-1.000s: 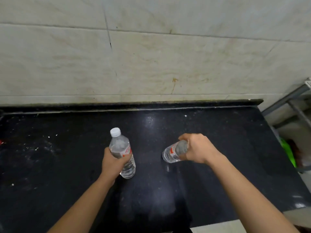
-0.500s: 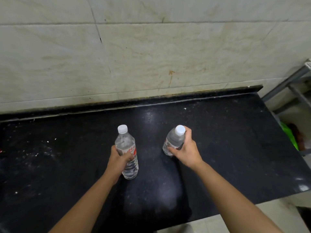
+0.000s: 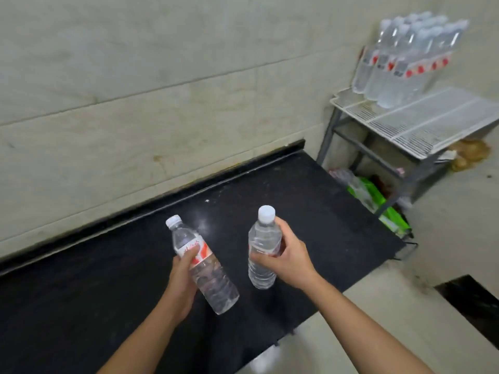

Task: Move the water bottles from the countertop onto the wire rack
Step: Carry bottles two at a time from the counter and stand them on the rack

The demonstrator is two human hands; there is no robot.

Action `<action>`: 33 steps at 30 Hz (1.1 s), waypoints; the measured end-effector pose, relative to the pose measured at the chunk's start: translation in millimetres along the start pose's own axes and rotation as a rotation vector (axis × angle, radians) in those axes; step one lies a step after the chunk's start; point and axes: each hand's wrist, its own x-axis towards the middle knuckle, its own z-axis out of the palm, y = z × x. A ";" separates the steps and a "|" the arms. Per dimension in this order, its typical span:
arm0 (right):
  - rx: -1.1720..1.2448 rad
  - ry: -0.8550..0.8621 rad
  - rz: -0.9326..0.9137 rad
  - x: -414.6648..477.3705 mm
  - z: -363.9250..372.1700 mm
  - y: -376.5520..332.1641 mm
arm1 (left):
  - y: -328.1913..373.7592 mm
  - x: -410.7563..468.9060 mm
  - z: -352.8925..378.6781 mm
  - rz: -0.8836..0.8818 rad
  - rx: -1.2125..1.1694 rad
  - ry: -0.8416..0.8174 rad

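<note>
My left hand (image 3: pixel 183 276) grips a clear water bottle (image 3: pixel 208 273) with a red and white label and white cap, tilted to the left above the black countertop (image 3: pixel 81 292). In my right hand (image 3: pixel 286 257) is a second clear water bottle (image 3: pixel 263 238), held upright above the counter. The white wire rack (image 3: pixel 421 117) stands at the upper right, beyond the counter's end. Several water bottles (image 3: pixel 405 58) stand in a cluster at its back left corner.
A tiled wall (image 3: pixel 135 90) runs behind the counter. Under the rack's grey metal frame (image 3: pixel 359 147) lie green plastic packaging (image 3: pixel 375 201) and other items. Pale floor (image 3: pixel 445 238) lies to the right of the counter, with a dark patch (image 3: pixel 475 306) at the lower right.
Both bottles have come up off the counter in my hands. The view has swung right, so the wire rack and its bottles now show.
</note>
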 end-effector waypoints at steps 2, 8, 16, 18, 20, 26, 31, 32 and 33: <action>0.020 0.043 -0.028 -15.9 -55.6 8.9 | -4.3 -7.7 64.8 0.069 -0.003 0.000; 0.013 0.207 -0.022 -68.7 -236.1 48.6 | -23.0 -53.2 245.2 0.277 0.155 -0.077; -0.234 0.562 -0.051 -79.2 -424.7 62.9 | -14.4 -102.7 439.5 0.528 0.348 -0.329; -0.241 0.582 -0.064 -67.9 -453.0 56.7 | -5.6 -102.0 477.3 0.570 0.334 -0.388; -0.244 0.612 -0.077 -52.0 -477.3 53.1 | 2.8 -95.9 512.8 0.606 0.310 -0.430; -0.392 0.697 -0.123 39.7 -559.4 30.5 | 35.3 -25.8 619.5 0.709 0.169 -0.419; -0.429 0.690 -0.143 107.6 -614.2 12.0 | 63.0 28.6 685.6 0.734 0.069 -0.354; -0.435 0.695 -0.145 124.2 -625.4 8.7 | 70.3 42.0 697.9 0.733 0.068 -0.346; -0.429 0.701 -0.153 140.6 -635.9 4.4 | 78.2 54.7 710.1 0.738 0.075 -0.336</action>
